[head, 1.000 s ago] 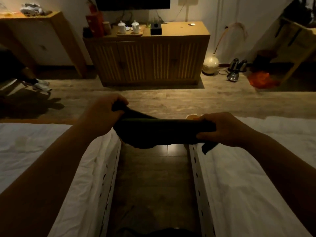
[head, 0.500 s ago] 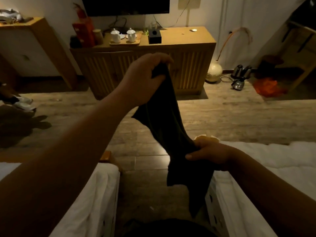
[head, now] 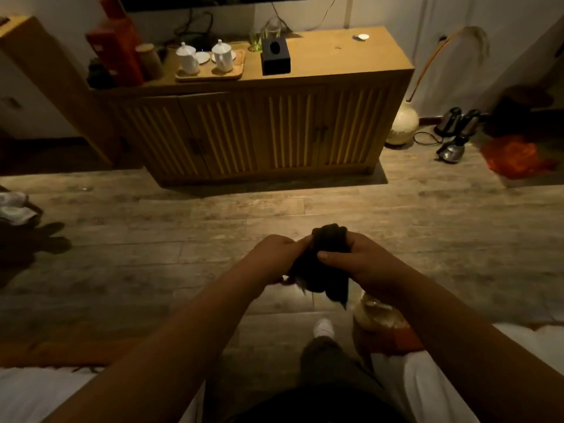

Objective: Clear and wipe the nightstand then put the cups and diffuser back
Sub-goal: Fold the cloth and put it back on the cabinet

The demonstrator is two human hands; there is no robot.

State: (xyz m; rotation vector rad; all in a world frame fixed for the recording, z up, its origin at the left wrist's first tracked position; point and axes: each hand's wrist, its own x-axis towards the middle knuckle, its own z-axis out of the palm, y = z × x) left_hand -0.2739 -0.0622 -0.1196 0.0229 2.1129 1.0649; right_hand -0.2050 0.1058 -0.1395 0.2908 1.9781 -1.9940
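Observation:
A dark cloth [head: 328,242] is bunched between both my hands above the wooden floor, in front of me. My left hand [head: 274,254] grips its left side and my right hand [head: 351,261] holds its right side with the thumb over the front. A loose end of the cloth hangs below my right hand. Far ahead, two white lidded cups [head: 186,58] [head: 222,56] stand on a wooden tray [head: 210,75] on a slatted wooden cabinet [head: 335,68]. A glass item with green [head: 268,30], perhaps the diffuser, stands behind a black tissue box [head: 275,56].
Two white beds [head: 442,377] flank me, with a narrow floor gap where my foot [head: 324,328] shows. A round vase [head: 402,125], kettles [head: 454,129] and an orange bag [head: 512,157] lie on the floor at the right. Shoes [head: 13,206] lie at the left.
My left hand came down from high up and joined the right, gathering the stretched cloth into a bunch. The view has moved forward past the beds, closer to the cabinet.

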